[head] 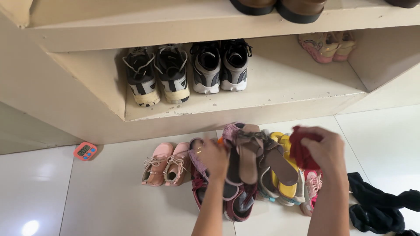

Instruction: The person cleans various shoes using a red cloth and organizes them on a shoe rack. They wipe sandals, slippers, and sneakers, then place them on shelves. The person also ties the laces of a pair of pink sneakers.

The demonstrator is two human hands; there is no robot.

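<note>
My left hand [214, 158] grips a pair of brown strapped sandals [256, 155], held up over a heap of shoes on the white floor. Beside it, my right hand [326, 150] is closed on a dark red cloth [301, 150] pressed near the sandals. Under the sandals lie maroon sports sandals [238, 203], yellow shoes [286, 188] and pink sneakers [310, 192]. A pair of small pink lace-up boots [166, 165] stands on the floor to the left of the heap.
A cream shelf [280, 94] holds two pairs of grey and black sneakers [188, 72] and small pink sandals [326, 46]; brown shoes [280, 8] sit above. An orange timer [85, 151] lies on the floor at left. Dark clothing [378, 205] lies at right.
</note>
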